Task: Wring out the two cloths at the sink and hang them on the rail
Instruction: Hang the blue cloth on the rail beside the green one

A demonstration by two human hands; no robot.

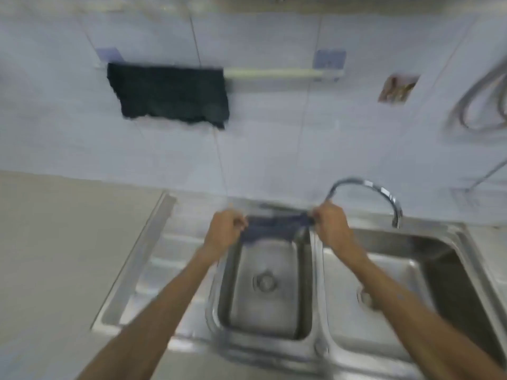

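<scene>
A dark cloth (172, 94) hangs over the left half of the pale rail (274, 73) on the tiled wall. A second dark blue cloth (270, 229) is stretched flat between my hands above the back of the small left basin (233, 297). My left hand (225, 229) grips its left top corner. My right hand (330, 224) grips its right top corner. The cloth's lower edge hangs down into the basin. The picture is blurred by motion.
A curved chrome tap (384, 193) stands behind the sink, right of my right hand. A larger basin (428, 259) lies to the right. A ribbed drainboard (153, 264) and beige counter (60, 242) lie left. A hose (477, 105) hangs on the right wall.
</scene>
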